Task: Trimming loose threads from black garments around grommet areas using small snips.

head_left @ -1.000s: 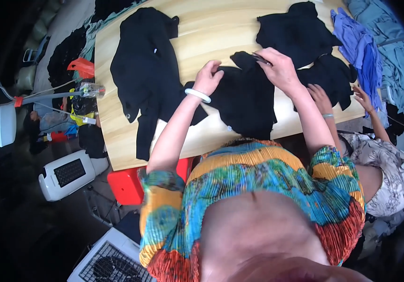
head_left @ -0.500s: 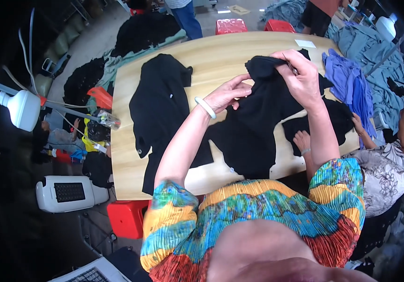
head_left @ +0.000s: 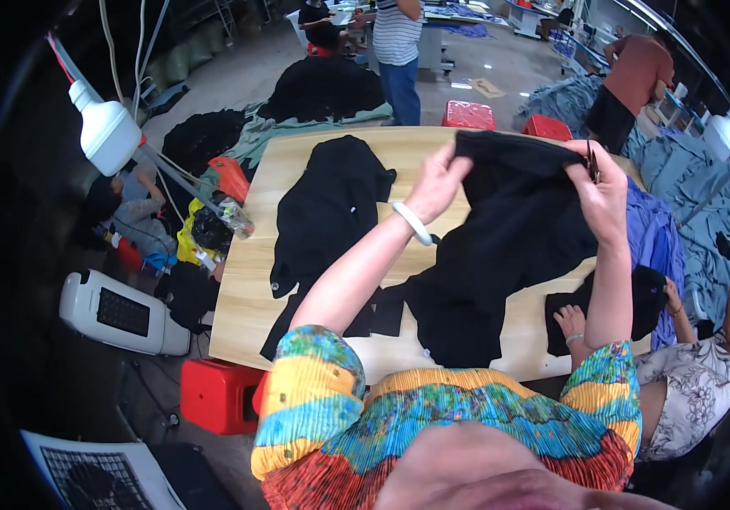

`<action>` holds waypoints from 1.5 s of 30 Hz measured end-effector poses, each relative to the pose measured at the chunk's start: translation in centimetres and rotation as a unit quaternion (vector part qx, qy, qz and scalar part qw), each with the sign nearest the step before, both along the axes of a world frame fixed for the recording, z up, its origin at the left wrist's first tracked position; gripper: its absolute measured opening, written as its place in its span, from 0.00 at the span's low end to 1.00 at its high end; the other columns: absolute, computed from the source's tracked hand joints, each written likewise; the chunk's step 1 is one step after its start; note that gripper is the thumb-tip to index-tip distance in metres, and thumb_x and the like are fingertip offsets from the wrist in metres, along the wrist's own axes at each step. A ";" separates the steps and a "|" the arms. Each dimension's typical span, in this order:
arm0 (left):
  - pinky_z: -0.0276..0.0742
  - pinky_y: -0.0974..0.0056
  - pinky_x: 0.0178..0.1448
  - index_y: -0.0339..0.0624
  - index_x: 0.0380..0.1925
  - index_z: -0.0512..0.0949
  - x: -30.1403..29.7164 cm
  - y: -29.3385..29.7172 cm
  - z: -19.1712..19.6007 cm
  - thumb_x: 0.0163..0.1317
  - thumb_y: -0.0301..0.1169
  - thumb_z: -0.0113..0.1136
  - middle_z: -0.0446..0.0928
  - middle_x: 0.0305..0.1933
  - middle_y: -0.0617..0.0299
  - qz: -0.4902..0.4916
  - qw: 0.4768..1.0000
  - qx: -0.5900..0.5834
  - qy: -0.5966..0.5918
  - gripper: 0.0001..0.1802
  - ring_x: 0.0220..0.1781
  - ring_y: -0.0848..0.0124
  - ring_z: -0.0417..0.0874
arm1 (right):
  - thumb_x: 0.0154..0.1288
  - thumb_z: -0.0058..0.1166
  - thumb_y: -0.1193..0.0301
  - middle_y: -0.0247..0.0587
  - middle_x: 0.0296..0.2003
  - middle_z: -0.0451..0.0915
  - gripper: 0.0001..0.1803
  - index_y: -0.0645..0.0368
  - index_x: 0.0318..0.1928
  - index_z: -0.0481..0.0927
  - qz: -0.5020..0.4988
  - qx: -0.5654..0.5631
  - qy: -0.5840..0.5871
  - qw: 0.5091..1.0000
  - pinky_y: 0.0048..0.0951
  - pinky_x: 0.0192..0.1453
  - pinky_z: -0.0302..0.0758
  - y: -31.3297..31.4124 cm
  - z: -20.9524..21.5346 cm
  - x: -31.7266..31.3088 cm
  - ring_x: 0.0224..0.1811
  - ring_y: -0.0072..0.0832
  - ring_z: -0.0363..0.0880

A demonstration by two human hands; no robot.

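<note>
Your left hand [head_left: 436,184] and right hand [head_left: 603,195], well apart, pinch the raised edge of a black garment [head_left: 525,212] at centre frame; its lower part lies on the tabletop [head_left: 242,310]. Your right hand also holds a dark tool [head_left: 592,160].

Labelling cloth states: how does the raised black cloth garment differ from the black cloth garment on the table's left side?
Pose: the raised black cloth garment has its far end lifted; the left-side black cloth garment lies spread on the pale wood-grain table.
Handling: the right hand grips the raised garment's upper edge; neither hand grips the left-side one.
Marks: the raised garment shows a pale spot near its lower edge; the left-side one, a white spot mid-body.
Shared: black cloth.
</note>
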State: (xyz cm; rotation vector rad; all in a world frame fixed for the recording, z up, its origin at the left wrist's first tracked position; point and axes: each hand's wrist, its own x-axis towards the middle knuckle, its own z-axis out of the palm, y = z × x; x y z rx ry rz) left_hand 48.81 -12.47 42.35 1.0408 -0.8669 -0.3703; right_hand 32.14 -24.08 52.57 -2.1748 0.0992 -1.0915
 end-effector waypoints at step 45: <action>0.66 0.74 0.40 0.32 0.35 0.73 2.2 14.2 7.9 0.56 0.28 0.49 0.74 0.32 0.66 0.169 0.986 0.003 -0.015 0.11 0.33 0.78 0.71 | 0.53 0.50 0.75 0.33 0.31 0.74 0.13 0.64 0.40 0.73 0.127 0.167 -0.089 0.974 0.17 0.40 0.68 0.3 6.3 -3.5 0.35 0.18 0.72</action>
